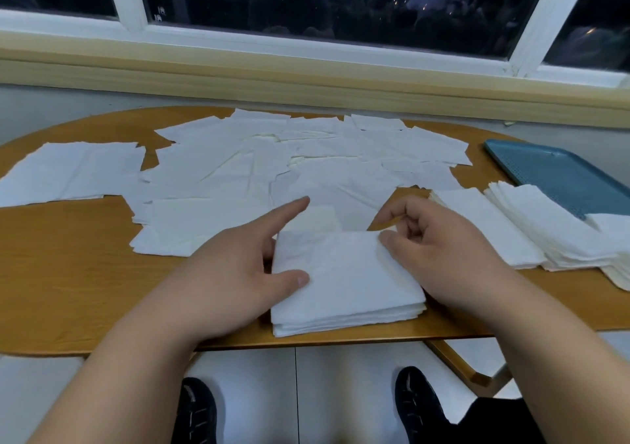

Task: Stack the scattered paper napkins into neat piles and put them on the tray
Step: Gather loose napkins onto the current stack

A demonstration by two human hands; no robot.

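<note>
Your left hand [235, 273] holds the napkin pile [347, 283] at its 9 o'clock edge. The thumb lies flat on the top sheet and the index finger points straight out toward 1 o'clock. The other fingers are tucked down against the pile's side, and you cannot tell whether they reach under it.

Your right hand [446, 256] meets the pile at its 2 o'clock corner. The thumb tip presses on the top sheet and the fingers curl above the table just past that corner. You cannot tell whether they pinch a sheet or hold nothing.

The pile sits squared between your hands, at 6 o'clock on the wooden table [68, 273], close to its near edge.

Just beyond the pile, loose napkins [272, 164] lie overlapping in a wide spread from 9 o'clock round to 1 o'clock. At 3 o'clock from the pile are two stacked piles [559, 232], side by side and touching.

The teal tray [559, 178] lies at 2 o'clock near the table's edge. More napkins cover its near corner at the right border.

A white-framed window [306, 45] runs across 12 o'clock. Under the table at 6 o'clock you see your black shoes [197, 413] on pale floor tiles.
</note>
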